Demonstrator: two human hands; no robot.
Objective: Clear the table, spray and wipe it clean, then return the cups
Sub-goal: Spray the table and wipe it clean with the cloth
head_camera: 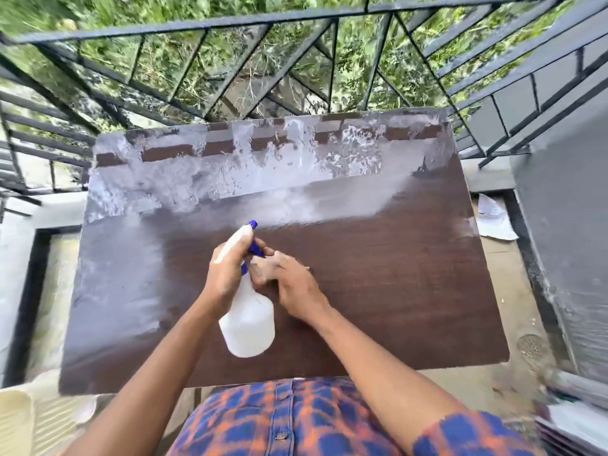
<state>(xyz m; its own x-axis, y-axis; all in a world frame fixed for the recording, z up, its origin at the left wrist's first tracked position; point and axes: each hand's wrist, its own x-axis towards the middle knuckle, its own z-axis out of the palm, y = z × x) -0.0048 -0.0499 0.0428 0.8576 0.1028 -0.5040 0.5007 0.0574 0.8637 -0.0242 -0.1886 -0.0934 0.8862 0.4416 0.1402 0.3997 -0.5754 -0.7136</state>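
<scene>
Head view: how far along does the cleaning look?

Early middle, I'd judge. The table carries no cups or anything else, so the clearing looks done. The far strip and the left side shine wet and pale, while the near right part reads as dry dark wood. So the spraying seems partly finished.

And the rest?

Wiping is all to come, as far as I can see, and no cloth shows anywhere. The cups are out of sight too, so returning them is the last step.

Where is the spray bottle?

Above the near middle of the table, tilted, with its blue nozzle aimed at the far edge and its white body hanging towards the person.

Who has it?

The left hand is wrapped round the neck and head, with fingers curled over the blue trigger. The body hangs below that hold.

And the other one?

The right hand sits just beside the neck, fingertips at or against it. It's blurred, so I can't tell whether it holds the bottle or only touches it.
</scene>
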